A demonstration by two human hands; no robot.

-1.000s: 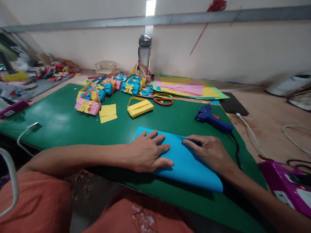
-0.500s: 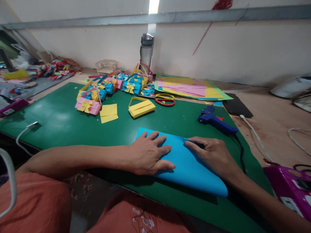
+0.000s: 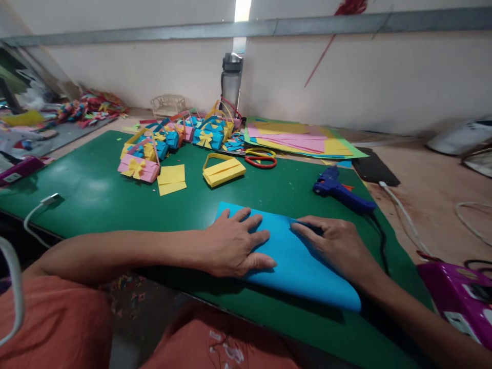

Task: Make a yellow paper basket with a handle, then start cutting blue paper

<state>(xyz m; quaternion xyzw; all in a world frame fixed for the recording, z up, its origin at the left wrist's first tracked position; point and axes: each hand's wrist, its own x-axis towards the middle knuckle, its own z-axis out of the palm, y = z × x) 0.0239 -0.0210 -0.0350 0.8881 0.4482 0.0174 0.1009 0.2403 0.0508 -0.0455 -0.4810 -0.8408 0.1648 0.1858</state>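
Observation:
A blue sheet of paper point(image 3: 295, 271), folded over on itself, lies near the front edge of the green table mat point(image 3: 184, 215). Flat on its left part rests my left hand point(image 3: 240, 246), fingers spread. My right hand point(image 3: 332, 241) pinches the sheet's far edge between thumb and fingers, and the sheet's right end bulges up in a soft curve. Beyond the hands sits a small yellow paper handbag point(image 3: 224, 171) with a handle. To its left is a yellow paper piece point(image 3: 171, 179) with a fold or overlap across it.
Several finished paper handbags point(image 3: 138, 168) crowd the back left. Scissors point(image 3: 261, 158) lie before stacked coloured paper point(image 3: 300, 137). On the right are a blue glue gun point(image 3: 342, 189), a phone point(image 3: 375, 166) and a purple power strip point(image 3: 455, 297). A bottle point(image 3: 231, 82) stands behind.

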